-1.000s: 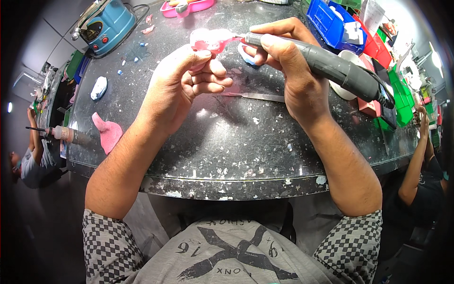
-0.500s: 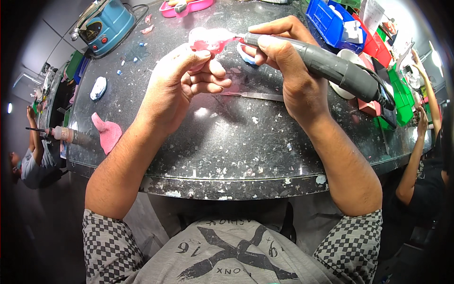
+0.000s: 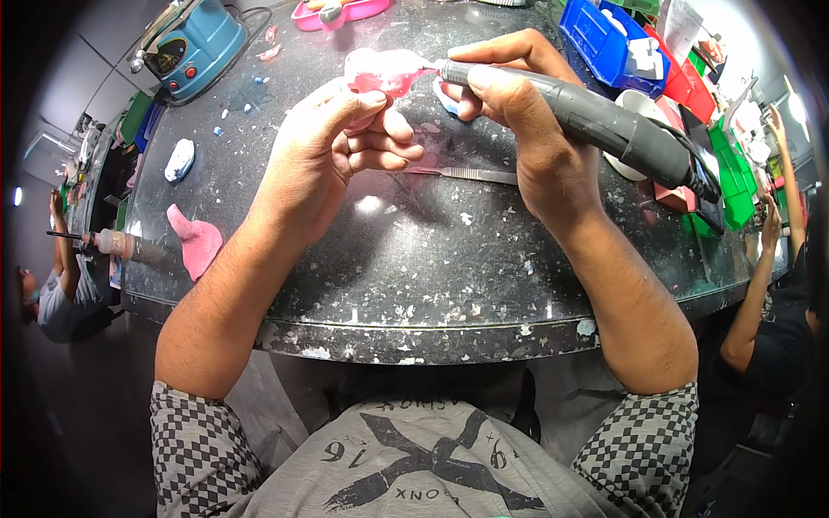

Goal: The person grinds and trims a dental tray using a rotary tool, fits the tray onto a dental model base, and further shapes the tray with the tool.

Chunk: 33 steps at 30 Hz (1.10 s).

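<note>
Between the thumb and fingers of my left hand is a glossy pink moulded piece, washed out by bright light. My right hand grips a dark rotary handpiece like a pen. Its thin tip points left and meets, or nearly meets, the right end of the pink piece; exact contact is hard to make out. Below the hands, a slim metal hand tool lies on the bench. A blue and white object is partly hidden behind my right fingers.
The speckled dark bench holds a second pink piece, a white-blue lump and a bottle at left. A blue machine stands far left, a pink tray far back. Blue and green bins line the right; people sit both sides.
The handpiece has shifted very slightly left at the pink piece's right end. My left hand stays nearly still. The person at right has moved their raised hands a little.
</note>
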Motion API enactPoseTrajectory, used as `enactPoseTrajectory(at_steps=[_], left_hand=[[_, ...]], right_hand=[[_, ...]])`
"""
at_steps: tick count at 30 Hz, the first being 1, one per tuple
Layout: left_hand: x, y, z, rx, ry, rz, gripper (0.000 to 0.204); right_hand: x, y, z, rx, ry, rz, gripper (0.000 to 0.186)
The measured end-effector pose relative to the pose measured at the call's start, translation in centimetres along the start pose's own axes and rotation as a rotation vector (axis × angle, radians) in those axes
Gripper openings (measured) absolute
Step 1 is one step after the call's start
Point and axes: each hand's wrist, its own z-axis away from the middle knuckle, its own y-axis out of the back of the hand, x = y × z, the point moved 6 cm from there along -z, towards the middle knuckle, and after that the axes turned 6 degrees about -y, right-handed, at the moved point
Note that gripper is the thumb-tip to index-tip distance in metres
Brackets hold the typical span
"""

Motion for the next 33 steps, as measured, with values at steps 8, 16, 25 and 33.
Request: enactPoseTrajectory(at_steps=[8, 16, 25, 33], left_hand=[[0.25, -0.28, -0.08, 0.008, -0.002, -0.041, 0.028], [-0.05, 0.09, -0.15, -0.014, -0.002, -0.04, 0.033], [0.17, -0.13, -0.24, -0.028, -0.024, -0.107, 0.031], [0.37, -0.22, -0.28, -0.049, -0.044, -0.102, 0.026]], right_hand=[[-0.13, -0.15, 0.09, -0.009, 0.025, -0.027, 0.018], [0.09, 0.24, -0.06, 0.044, 0.026, 0.003, 0.015], [0.08, 0.01, 0.0, 0.001, 0.028, 0.012, 0.016], [0.16, -0.14, 0.04, -0.013, 0.025, -0.011, 0.018]])
